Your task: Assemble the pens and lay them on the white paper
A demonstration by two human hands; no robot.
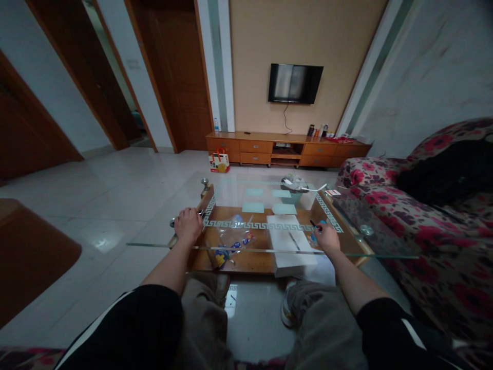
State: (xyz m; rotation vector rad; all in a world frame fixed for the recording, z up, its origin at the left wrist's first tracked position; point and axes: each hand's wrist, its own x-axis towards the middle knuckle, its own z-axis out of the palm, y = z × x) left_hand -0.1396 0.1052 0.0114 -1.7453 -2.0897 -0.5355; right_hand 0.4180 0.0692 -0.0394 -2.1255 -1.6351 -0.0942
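Observation:
My left hand is over the left part of the glass tabletop, fingers curled together. A small dark thing shows at its fingertips; I cannot make out what it is. Near the right side of the table, my right hand is closed around a slim black pen, whose end points up and left. On the wooden shelf under the glass lie a white box and a clear plastic bag with blue and yellow print. A thin pen-like shape appears over the box.
A dark bowl with crumpled plastic and a white-red card are at the table's far right. A floral sofa flanks the right side; a brown rounded piece of furniture stands left. Beyond are a paper bag and low cabinet.

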